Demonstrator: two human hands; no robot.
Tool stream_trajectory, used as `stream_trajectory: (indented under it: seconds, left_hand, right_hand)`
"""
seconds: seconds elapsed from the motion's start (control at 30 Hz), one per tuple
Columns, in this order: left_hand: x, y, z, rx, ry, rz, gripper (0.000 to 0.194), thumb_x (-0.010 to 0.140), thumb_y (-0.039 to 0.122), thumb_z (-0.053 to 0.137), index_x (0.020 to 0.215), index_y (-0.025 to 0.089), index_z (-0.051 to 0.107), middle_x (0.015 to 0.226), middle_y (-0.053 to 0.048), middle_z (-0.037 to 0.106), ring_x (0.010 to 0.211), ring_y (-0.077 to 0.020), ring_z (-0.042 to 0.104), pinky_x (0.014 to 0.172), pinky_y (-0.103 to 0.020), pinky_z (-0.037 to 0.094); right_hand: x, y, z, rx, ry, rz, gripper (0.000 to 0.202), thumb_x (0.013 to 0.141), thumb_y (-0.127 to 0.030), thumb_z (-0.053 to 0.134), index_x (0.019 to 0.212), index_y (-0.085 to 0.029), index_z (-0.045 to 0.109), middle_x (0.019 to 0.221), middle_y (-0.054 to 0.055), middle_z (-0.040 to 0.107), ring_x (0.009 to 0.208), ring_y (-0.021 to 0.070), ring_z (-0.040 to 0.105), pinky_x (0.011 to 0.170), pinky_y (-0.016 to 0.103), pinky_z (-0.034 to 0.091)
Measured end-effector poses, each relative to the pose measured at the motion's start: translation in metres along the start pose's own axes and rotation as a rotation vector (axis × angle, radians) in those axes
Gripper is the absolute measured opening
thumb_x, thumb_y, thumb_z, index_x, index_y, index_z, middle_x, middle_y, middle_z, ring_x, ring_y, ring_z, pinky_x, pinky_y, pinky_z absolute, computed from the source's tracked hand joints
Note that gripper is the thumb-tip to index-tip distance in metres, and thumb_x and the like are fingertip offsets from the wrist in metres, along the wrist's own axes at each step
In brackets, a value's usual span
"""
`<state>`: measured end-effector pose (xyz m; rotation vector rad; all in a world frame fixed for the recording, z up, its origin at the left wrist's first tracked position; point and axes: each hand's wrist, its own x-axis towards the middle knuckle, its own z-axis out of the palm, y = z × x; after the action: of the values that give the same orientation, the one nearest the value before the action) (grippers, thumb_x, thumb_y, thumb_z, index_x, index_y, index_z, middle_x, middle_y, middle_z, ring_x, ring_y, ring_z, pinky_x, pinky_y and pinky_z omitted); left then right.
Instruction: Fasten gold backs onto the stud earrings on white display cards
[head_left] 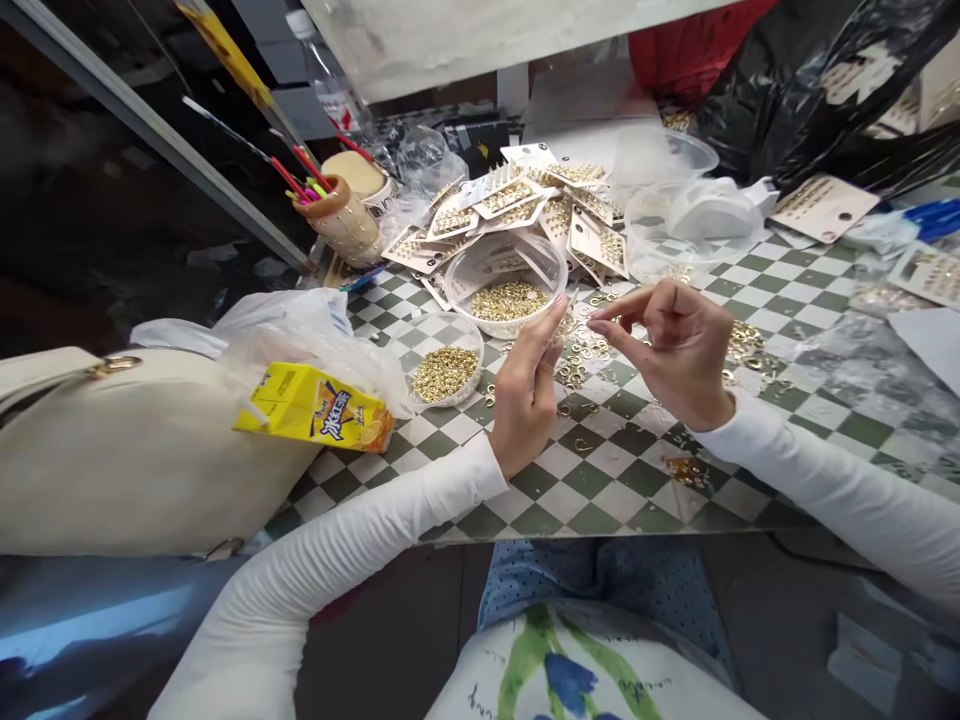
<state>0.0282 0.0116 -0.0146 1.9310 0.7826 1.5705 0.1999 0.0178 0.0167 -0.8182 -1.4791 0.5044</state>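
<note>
My left hand (pixel 529 395) is raised over the table's middle, fingers pressed together and thumb side hidden. A thin pale bit shows by its fingertips, too small to name. Facing it, my right hand (pixel 671 345) pinches thumb and forefinger on something tiny that I cannot make out. Small gold hooks (pixel 583 348) lie scattered beneath and between both hands. Just beyond my left hand stands a clear round tub (pixel 460 280) with small gold pieces (pixel 506 300) in it. Left of that hand, a shallow clear dish (pixel 403 345) holds more gold beads (pixel 445 374).
Cards with gold pieces (pixel 517 195) are heaped behind the tub. A yellow drink carton (pixel 315 408) and a cream bag (pixel 150 450) occupy the left. Clear containers (pixel 697 215) and a black plastic bag (pixel 787 100) stand back right. The checkered tabletop (pixel 589 485) ends before my lap.
</note>
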Motion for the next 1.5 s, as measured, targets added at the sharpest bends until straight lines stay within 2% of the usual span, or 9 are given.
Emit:
stream_trajectory:
  seconds: [0.1, 0.27, 0.63, 1.0, 1.23, 1.5]
  left_hand:
    - [0.0003, -0.0048, 0.001, 0.043, 0.001, 0.068, 0.049, 0.104, 0.01, 0.044, 0.15, 0.027, 0.054, 0.151, -0.008, 0.061, 0.144, -0.0205, 0.055, 0.121, -0.043, 0.049]
    - [-0.0001, 0.0014, -0.002, 0.071, 0.0, 0.165, 0.051, 0.102, 0.004, 0.046, 0.148, 0.022, 0.055, 0.148, -0.009, 0.063, 0.143, -0.0185, 0.055, 0.12, -0.036, 0.049]
    - [-0.0042, 0.0029, -0.0033, 0.015, -0.02, 0.078, 0.049, 0.105, 0.01, 0.045, 0.15, 0.029, 0.052, 0.152, -0.005, 0.058, 0.147, -0.0192, 0.05, 0.124, -0.04, 0.045]
    - [-0.0023, 0.0036, -0.0032, -0.013, -0.031, 0.108, 0.05, 0.103, 0.005, 0.046, 0.148, 0.024, 0.054, 0.151, -0.008, 0.059, 0.147, -0.0182, 0.05, 0.124, -0.037, 0.044]
    - [-0.003, 0.002, -0.0028, -0.003, -0.033, 0.082, 0.048, 0.105, 0.012, 0.045, 0.148, 0.03, 0.053, 0.151, -0.004, 0.059, 0.146, -0.0198, 0.051, 0.123, -0.042, 0.045]
    - [-0.0036, 0.003, -0.0029, -0.008, -0.042, 0.069, 0.047, 0.105, 0.014, 0.044, 0.148, 0.029, 0.053, 0.151, -0.006, 0.059, 0.146, -0.0197, 0.051, 0.123, -0.04, 0.046]
  right_hand:
    - [0.0004, 0.0015, 0.0003, -0.024, 0.03, -0.009, 0.048, 0.081, -0.017, 0.087, 0.064, -0.026, 0.042, 0.086, 0.0, 0.079, 0.087, 0.0253, 0.08, 0.065, 0.038, 0.065]
    - [-0.0023, -0.0026, 0.0016, -0.082, 0.005, -0.047, 0.053, 0.083, -0.01, 0.081, 0.059, -0.024, 0.036, 0.083, 0.0, 0.08, 0.088, 0.0248, 0.081, 0.06, 0.036, 0.062]
    - [-0.005, -0.0062, 0.0018, -0.102, -0.024, -0.082, 0.055, 0.083, -0.007, 0.08, 0.059, -0.023, 0.033, 0.08, 0.0, 0.079, 0.086, 0.0225, 0.081, 0.059, 0.034, 0.062]
    - [-0.0053, -0.0052, 0.0023, -0.09, -0.025, -0.101, 0.053, 0.082, -0.004, 0.079, 0.059, -0.023, 0.034, 0.078, 0.0, 0.078, 0.087, 0.0222, 0.081, 0.06, 0.032, 0.063]
    - [-0.0048, -0.0063, 0.0033, -0.104, -0.004, -0.071, 0.054, 0.083, -0.007, 0.078, 0.059, -0.024, 0.033, 0.079, 0.0, 0.079, 0.087, 0.0226, 0.08, 0.062, 0.034, 0.065]
    - [-0.0051, -0.0067, 0.0028, -0.095, -0.013, -0.076, 0.053, 0.083, -0.005, 0.077, 0.058, -0.023, 0.034, 0.079, 0.0, 0.078, 0.087, 0.0228, 0.08, 0.062, 0.034, 0.064]
